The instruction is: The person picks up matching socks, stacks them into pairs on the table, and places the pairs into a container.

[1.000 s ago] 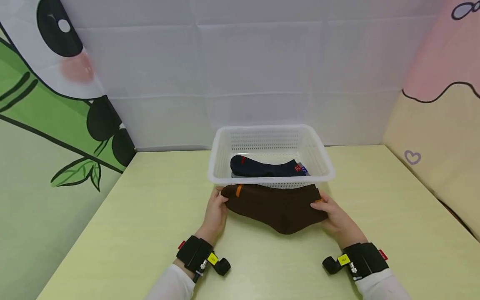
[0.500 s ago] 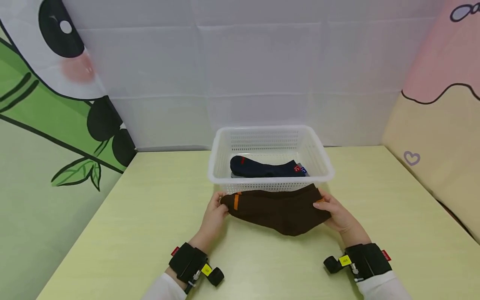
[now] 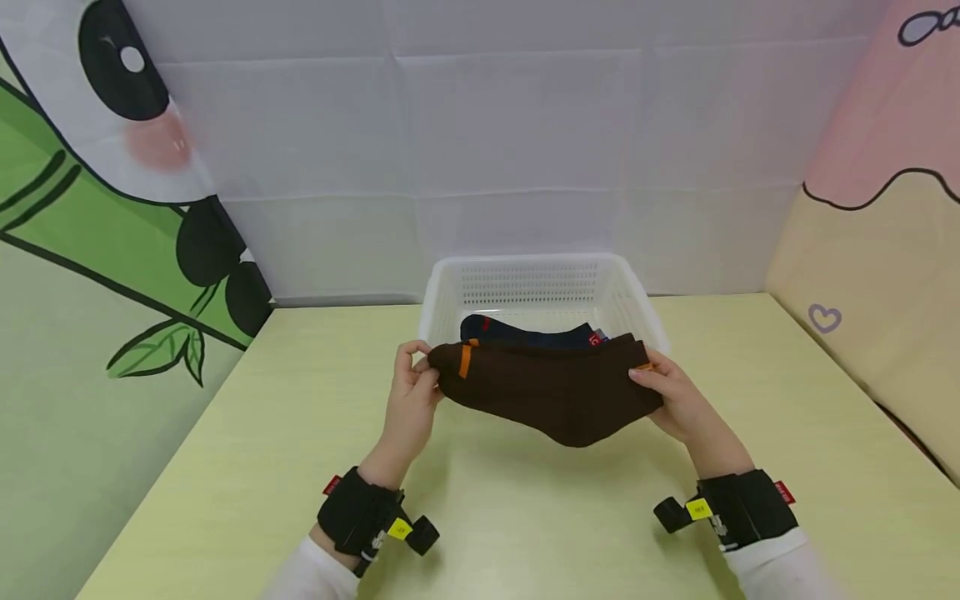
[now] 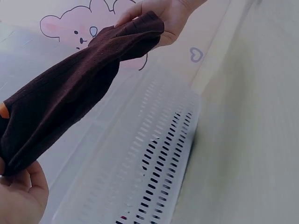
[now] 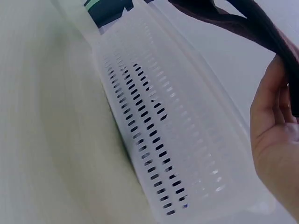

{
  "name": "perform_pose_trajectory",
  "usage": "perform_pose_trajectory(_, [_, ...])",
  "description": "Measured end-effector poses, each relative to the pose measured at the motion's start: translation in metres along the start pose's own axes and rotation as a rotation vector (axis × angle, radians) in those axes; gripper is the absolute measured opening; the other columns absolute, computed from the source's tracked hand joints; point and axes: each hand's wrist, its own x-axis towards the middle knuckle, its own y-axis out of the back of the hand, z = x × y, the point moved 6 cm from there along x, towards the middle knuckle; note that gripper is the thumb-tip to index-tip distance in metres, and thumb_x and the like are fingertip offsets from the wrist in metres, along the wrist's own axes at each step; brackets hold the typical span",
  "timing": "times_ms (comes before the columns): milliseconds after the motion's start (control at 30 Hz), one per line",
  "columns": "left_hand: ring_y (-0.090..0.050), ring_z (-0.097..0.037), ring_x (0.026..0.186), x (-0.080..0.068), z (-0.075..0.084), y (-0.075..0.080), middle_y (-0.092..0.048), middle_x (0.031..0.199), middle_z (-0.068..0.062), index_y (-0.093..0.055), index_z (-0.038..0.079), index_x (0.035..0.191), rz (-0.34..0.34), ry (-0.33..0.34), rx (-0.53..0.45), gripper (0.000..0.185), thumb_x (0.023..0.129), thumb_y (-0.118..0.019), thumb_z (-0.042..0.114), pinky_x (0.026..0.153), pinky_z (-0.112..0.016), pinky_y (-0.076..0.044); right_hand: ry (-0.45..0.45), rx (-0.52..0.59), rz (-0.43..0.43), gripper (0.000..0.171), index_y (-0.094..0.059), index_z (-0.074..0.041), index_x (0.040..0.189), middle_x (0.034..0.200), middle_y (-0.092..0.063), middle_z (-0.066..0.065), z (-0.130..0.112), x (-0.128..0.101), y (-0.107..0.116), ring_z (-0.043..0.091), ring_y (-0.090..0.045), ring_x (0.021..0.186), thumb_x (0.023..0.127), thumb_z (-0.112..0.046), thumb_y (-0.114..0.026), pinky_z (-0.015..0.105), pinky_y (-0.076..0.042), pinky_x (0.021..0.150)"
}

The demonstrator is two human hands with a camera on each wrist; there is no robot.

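Left hand (image 3: 408, 400), right hand (image 3: 675, 400) pinch brown sock (image 3: 547, 392); white basket (image 3: 450, 287) holds navy sock (image 3: 525, 335).

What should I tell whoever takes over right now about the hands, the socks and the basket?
Left hand pinches one end of the brown sock; right hand grips the other end.
The brown sock hangs stretched between them, off the table, at the near rim of the white basket.
Done: a navy sock already lies in the basket.
Left: the brown sock is not yet in the basket; probably carry it over the rim and let go.
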Motion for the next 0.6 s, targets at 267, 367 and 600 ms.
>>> perform_pose_trajectory(267, [-0.057, -0.009, 0.079, 0.044, 0.029, 0.001, -0.058, 0.098, 0.003, -0.028, 0.019, 0.101, -0.013, -0.061, 0.018, 0.017, 0.101, -0.034, 0.004, 0.067, -0.022, -0.046, -0.091, -0.199, 0.392, 0.014, -0.058, -0.019, 0.105, 0.089, -0.064, -0.007, -0.02, 0.031, -0.001, 0.005, -0.064, 0.074, 0.101, -0.02, -0.044, 0.018, -0.05, 0.067])
perform_pose_trajectory(367, [-0.054, -0.013, 0.086, 0.059, 0.029, 0.002, -0.052, 0.103, -0.004, -0.033, 0.015, 0.098, 0.001, -0.047, 0.111, 0.013, 0.101, -0.034, 0.003, 0.069, -0.022, -0.046, -0.128, -0.244, 0.478, 0.011, -0.054, -0.017, 0.102, 0.087, -0.059, -0.007, -0.023, 0.041, 0.004, 0.004, -0.06, 0.073, 0.1, -0.024, -0.045, 0.017, -0.049, 0.065])
perform_pose_trajectory(600, [-0.042, -0.017, 0.07, 0.081, 0.014, 0.005, -0.043, 0.093, -0.009, -0.05, 0.003, 0.098, -0.008, 0.001, 0.412, 0.016, 0.1, -0.034, 0.003, 0.062, -0.019, -0.038, -0.231, -0.26, 0.623, 0.006, -0.043, -0.017, 0.105, 0.092, -0.05, -0.006, -0.017, 0.049, 0.017, 0.002, -0.055, 0.074, 0.1, -0.014, -0.042, 0.016, -0.047, 0.067])
